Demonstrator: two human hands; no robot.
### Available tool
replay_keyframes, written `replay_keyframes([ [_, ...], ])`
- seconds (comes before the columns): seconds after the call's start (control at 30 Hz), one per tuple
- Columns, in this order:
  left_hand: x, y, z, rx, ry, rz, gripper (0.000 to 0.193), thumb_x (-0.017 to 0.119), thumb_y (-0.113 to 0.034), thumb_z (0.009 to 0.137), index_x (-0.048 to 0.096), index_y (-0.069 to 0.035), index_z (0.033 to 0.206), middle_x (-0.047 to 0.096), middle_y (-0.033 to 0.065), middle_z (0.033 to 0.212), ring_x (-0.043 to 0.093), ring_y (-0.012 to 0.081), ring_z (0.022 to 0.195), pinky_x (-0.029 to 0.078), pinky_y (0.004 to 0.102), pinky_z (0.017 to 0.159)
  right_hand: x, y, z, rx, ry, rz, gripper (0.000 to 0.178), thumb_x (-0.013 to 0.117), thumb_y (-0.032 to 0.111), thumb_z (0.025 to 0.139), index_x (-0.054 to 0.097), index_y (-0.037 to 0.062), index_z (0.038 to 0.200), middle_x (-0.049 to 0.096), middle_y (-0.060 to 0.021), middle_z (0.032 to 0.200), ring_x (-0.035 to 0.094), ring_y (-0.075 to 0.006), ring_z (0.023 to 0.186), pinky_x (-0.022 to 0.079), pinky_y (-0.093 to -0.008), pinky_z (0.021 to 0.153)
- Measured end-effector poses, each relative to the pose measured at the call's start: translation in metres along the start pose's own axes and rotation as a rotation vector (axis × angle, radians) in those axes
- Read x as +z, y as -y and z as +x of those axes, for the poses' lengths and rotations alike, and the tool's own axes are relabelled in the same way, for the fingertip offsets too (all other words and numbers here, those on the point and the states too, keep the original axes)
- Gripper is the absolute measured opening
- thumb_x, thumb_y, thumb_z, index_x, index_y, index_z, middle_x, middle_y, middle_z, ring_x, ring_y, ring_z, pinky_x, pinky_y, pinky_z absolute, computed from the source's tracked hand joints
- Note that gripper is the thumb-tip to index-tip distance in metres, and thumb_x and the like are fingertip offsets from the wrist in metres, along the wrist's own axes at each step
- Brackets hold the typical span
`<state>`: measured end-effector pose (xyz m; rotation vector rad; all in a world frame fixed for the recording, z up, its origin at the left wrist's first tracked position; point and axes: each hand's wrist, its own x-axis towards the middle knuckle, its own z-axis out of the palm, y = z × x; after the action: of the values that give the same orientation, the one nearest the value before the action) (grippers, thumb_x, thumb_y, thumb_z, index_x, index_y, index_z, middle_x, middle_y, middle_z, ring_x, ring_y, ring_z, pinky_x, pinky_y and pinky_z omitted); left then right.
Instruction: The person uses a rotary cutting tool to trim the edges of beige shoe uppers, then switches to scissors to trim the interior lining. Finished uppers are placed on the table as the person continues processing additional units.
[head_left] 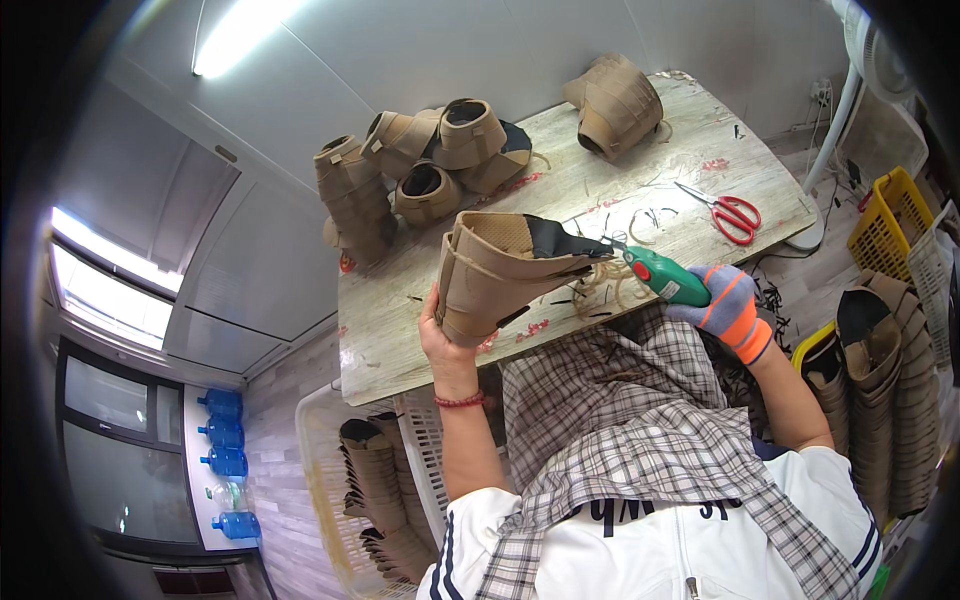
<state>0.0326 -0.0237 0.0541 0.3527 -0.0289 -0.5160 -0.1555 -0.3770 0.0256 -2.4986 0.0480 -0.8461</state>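
Note:
My bare left hand (447,345) grips a tan boot upper (490,290) with a black lining, held tilted above the near edge of the table. In a grey and orange glove, my right hand (728,308) is closed around a green handheld electric cutter (664,276) with a red button. The cutter's tip is close to the black end of the upper; whether the two touch I cannot tell. Beyond the cutter, red-handled scissors (735,215) lie with their blades pointing away to the left.
More tan uppers (350,195) are stacked at the table's far left, and another bundle (620,105) stands at the back. Trimmed strips (640,228) litter the worktable (390,340). White basket (325,480) at lower left and stacked uppers (872,390) at right flank me; a yellow crate (890,225) stands farther right.

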Motion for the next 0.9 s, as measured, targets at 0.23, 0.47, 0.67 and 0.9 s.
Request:
replay_keyframes([
  [0.23,-0.010,-0.010,-0.005,-0.030,0.098,-0.037,0.037,0.039,-0.020,0.100,0.058,0.000,0.124,0.062,0.0166,0.126,0.057,0.0327,0.118,0.042,0.0495,0.104,0.007,0.006,0.006,-0.072,0.050,0.001,0.048,0.083,0.051,0.060,0.072,0.0116,0.085,0.064,-0.0088,0.066,0.061,-0.0303,0.060,0.050,-0.0382,0.057],
  [0.47,-0.009,-0.004,-0.008,-0.082,0.064,-0.081,0.041,0.035,-0.027,0.101,0.057,-0.003,0.126,0.061,0.0153,0.128,0.057,0.0355,0.118,0.043,0.0549,0.102,0.012,0.011,0.011,-0.138,0.016,0.048,0.049,0.083,0.052,0.059,0.072,0.0121,0.084,0.061,-0.0080,0.061,0.059,-0.0295,0.057,0.049,-0.0384,0.056],
  [0.67,-0.017,-0.006,-0.003,-0.073,0.038,-0.103,0.039,0.037,-0.025,0.100,0.057,-0.003,0.125,0.061,0.0163,0.127,0.058,0.0346,0.117,0.046,0.0532,0.100,0.009,0.018,0.017,-0.151,0.098,0.056,0.049,0.087,0.046,0.056,0.071,0.0106,0.086,0.061,-0.0087,0.064,0.059,-0.0295,0.059,0.048,-0.0377,0.057],
  [0.9,0.005,-0.003,-0.015,0.122,-0.102,0.163,0.033,0.048,-0.019,0.098,0.059,0.001,0.122,0.065,0.0183,0.118,0.061,0.0321,0.113,0.050,0.0473,0.096,0.015,0.048,0.021,-0.180,0.114,0.117,0.049,0.085,0.052,0.057,0.070,0.0130,0.082,0.062,-0.0080,0.063,0.060,-0.0292,0.057,0.049,-0.0371,0.057],
])
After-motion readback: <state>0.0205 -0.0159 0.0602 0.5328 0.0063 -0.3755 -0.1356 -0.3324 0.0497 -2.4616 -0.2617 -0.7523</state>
